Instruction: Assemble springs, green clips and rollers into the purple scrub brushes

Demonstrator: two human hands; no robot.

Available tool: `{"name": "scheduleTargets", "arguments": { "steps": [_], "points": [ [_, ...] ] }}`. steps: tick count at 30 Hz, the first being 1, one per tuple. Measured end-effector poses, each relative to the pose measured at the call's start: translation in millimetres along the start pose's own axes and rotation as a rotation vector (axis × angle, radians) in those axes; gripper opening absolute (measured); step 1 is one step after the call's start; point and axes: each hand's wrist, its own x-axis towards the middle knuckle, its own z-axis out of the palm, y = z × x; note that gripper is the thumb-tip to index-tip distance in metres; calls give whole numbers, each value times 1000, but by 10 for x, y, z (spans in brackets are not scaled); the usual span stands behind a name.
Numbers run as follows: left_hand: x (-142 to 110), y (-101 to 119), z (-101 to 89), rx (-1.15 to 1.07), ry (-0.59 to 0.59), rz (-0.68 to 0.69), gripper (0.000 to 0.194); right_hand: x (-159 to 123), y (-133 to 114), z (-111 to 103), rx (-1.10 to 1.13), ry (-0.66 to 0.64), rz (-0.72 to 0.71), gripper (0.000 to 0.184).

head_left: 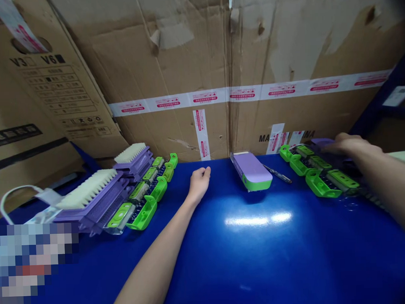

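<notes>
My left hand [199,183] rests on the blue tabletop, its fingers curled into a loose fist and nothing visible in it. To its right lies a purple case with a green end [254,170], apart from both hands. At the far right, my right hand [350,144] reaches over a purple plastic part [321,142] and has its fingers closed at its edge; the fingertips are partly hidden. Just left of that hand runs a row of bright green curved end pieces [318,183] and clear-and-green small blocks [341,179].
A screwdriver [279,174] lies behind the purple case. On the left stand purple housings with cream bristle-like tops [91,189], alongside more green end pieces [146,214] and a white cable [6,196]. Tall cardboard [173,64] walls off the back of the blue table [226,266].
</notes>
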Motion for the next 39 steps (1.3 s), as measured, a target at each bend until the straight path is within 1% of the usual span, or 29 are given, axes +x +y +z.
{"name": "scheduleTargets", "arguments": {
  "steps": [3,5,8,12,14,17,19,21,23,25,27,28,29,32,35,37,39],
  "points": [
    [14,-16,8,10,4,-4,40,-141,-62,-82,11,-93,129,86],
    [15,-21,10,19,3,2,41,-256,-114,-159,36,-86,158,93],
    [7,-17,6,26,-5,18,42,-374,-166,-244,85,-42,165,96],
    [-8,-2,1,34,0,20,44,-425,-199,-318,135,30,174,96],
    [-11,6,2,35,12,32,45,-465,-226,-370,129,88,158,94],
    [-10,16,5,38,22,64,45,-613,-295,-477,78,214,74,94],
    [-10,20,5,39,26,75,44,-776,-362,-558,52,283,-26,91],
    [-13,19,5,37,41,80,44,-978,-453,-635,56,336,-156,83],
    [-21,18,6,33,60,72,43,-1197,-583,-693,95,362,-291,74],
    [-35,32,5,-10,48,32,37,-1421,-762,-716,175,351,-415,70],
    [-53,72,-6,-103,1,-43,28,-1648,-984,-692,256,329,-532,67],
    [-63,101,-15,-158,-27,-85,27,-1762,-1104,-661,288,327,-564,65],
    [-73,135,-27,-207,-51,-123,32,-1877,-1225,-619,313,315,-598,63],
    [-96,233,-64,-360,-134,-211,52,-2200,-1562,-439,343,267,-679,55],
    [-106,278,-74,-577,-225,-279,68,-2448,-1794,-230,329,210,-738,50],
    [-105,276,-65,-675,-239,-310,64,-2549,-1868,-110,316,182,-761,50],
    [-99,269,-57,-686,-205,-324,52,-2589,-1879,-32,325,126,-803,57]
  ]
}}
